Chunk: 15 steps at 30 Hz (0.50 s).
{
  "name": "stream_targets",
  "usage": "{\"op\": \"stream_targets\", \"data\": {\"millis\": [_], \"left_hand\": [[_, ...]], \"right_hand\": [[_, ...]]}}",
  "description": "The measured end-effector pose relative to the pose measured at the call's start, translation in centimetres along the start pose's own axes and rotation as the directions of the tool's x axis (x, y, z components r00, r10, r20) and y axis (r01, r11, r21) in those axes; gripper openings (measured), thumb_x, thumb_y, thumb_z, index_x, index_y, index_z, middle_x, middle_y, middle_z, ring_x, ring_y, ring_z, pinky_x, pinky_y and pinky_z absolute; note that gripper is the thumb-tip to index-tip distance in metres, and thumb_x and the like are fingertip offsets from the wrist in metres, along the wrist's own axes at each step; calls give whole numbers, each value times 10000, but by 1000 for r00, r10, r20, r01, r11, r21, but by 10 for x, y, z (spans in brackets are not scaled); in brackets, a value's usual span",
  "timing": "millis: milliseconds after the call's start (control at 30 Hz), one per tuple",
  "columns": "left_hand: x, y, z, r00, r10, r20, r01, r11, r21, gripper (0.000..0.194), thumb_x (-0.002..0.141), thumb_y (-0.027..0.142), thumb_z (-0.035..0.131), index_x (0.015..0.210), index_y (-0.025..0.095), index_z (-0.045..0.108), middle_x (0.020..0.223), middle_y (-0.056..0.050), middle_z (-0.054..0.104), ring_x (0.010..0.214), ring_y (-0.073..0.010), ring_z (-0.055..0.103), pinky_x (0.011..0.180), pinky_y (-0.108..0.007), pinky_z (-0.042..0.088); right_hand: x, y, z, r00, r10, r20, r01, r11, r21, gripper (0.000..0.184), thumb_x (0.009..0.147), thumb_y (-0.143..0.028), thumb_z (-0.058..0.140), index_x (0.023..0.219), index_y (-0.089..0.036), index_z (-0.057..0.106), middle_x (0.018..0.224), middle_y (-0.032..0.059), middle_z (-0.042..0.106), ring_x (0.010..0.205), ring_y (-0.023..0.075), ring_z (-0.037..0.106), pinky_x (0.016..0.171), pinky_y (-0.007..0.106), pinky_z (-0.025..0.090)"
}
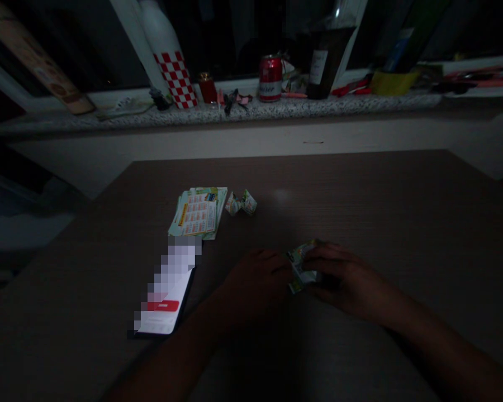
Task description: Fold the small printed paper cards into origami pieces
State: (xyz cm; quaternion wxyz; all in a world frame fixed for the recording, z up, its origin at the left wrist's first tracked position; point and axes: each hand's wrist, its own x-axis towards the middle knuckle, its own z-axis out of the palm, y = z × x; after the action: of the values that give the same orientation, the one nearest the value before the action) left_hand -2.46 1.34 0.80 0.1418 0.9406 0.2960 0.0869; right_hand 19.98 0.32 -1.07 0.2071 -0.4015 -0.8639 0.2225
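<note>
Over the table's middle, my right hand [346, 276] grips a small folded, green-and-white printed paper card [300, 271] between thumb and fingers. My left hand [255, 279] is closed at the card's left edge; dim light blurs its fingertips. Farther back lies a paper folded into a bow-like shape [241, 204], of similar print. To its left sits a loose stack of printed cards [199, 215], with rows of red-orange print on the top one. A phone [163, 296] with a lit, partly pixelated screen lies left of my left forearm.
Beyond the brown table [360, 190] runs a speckled stone windowsill [218, 116]. On it stand a red-and-white checkered bottle [174, 72], a small jar [207, 87], a red can [270, 78], a dark labelled bottle [322, 70] and a yellow container [394, 82].
</note>
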Motion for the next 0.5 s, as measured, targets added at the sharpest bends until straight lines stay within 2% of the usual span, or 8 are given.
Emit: {"op": "stream_targets", "data": {"millis": [100, 267, 400, 500], "left_hand": [[-1, 0, 0, 1000, -6, -24, 5, 1000, -26, 217, 886, 206, 509, 1092, 196, 577, 1102, -65, 608, 1054, -222, 527, 935, -386, 393], [-1, -2, 6, 1000, -11, -16, 10, 999, -41, 307, 830, 283, 611, 1124, 206, 567, 1159, -71, 585, 1109, -239, 506, 967, -408, 386], [1, -2, 10, 999, -22, -24, 22, 1000, 2, 268, 863, 325, 577, 1102, 204, 581, 1137, -71, 596, 1071, -225, 534, 936, -395, 413], [2, -2, 11, 999, 10, -43, -8, 999, 33, 192, 916, 290, 492, 1051, 208, 601, 1067, -59, 624, 1013, -198, 563, 904, -373, 428]], "right_hand": [[0, 2, 0, 1000, 4, 25, -4, 1000, -1, 210, 777, -224, 699, 985, -229, 678, 1024, 62, 654, 1009, 234, 572, 925, 409, 436], [1, 7, 4, 1000, -14, -2, 14, 1000, -16, 191, 811, -223, 670, 1003, -223, 674, 1033, 67, 654, 1010, 229, 571, 901, 399, 452], [2, 8, 5, 999, -28, -31, 27, 999, -21, 175, 847, -205, 615, 1009, -231, 676, 992, 69, 672, 973, 226, 595, 874, 401, 467], [2, 7, 3, 999, -21, -37, 21, 1000, 6, 182, 831, -225, 637, 1008, -236, 674, 990, 64, 677, 975, 223, 600, 888, 399, 463]]}}
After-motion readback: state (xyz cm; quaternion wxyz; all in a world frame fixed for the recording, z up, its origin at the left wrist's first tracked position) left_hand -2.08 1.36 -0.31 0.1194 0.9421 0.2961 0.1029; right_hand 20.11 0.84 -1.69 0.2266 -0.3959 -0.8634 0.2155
